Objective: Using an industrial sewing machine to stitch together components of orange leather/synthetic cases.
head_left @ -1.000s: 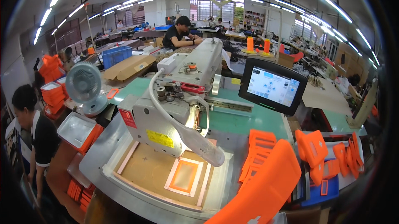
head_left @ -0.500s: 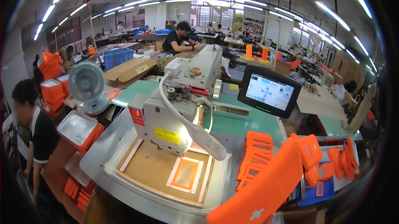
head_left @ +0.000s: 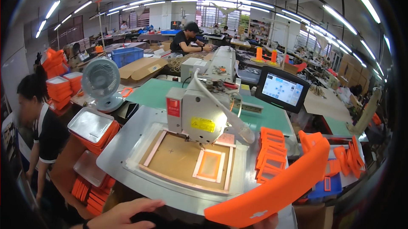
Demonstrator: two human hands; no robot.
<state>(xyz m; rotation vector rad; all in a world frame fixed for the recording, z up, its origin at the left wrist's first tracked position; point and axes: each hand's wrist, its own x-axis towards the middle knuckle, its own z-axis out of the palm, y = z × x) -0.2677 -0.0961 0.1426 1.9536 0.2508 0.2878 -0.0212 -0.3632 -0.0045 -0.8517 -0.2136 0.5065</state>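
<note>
My left hand [head_left: 121, 215] is at the lower edge, left of centre, fingers stretched out and thumb apart, holding nothing. At the lower right, a small part of my right hand [head_left: 271, 221] shows under a long curved orange panel [head_left: 276, 177] with a pale cross mark. The hand grips its lower edge; most of the fingers are hidden behind it. In front of me is a sewing machine [head_left: 191, 114] with its lamp lit. Under its head lies a brown template board [head_left: 170, 161] with pale strips, and a small orange-edged clear window piece [head_left: 210, 165] sits on it inside a white frame.
Orange frames [head_left: 272, 154] are stacked right of the board, beside a blue bin [head_left: 327, 188]. A control screen [head_left: 281, 88] stands behind. On the left are a fan [head_left: 101, 79], piled orange pouches with clear windows [head_left: 91, 125] and a person [head_left: 40, 127]; another person [head_left: 187, 40] sits farther back.
My left hand has come into view at the lower edge, and part of my right hand now shows. The orange panel has swung lower and flatter. The whole view has shifted slightly.
</note>
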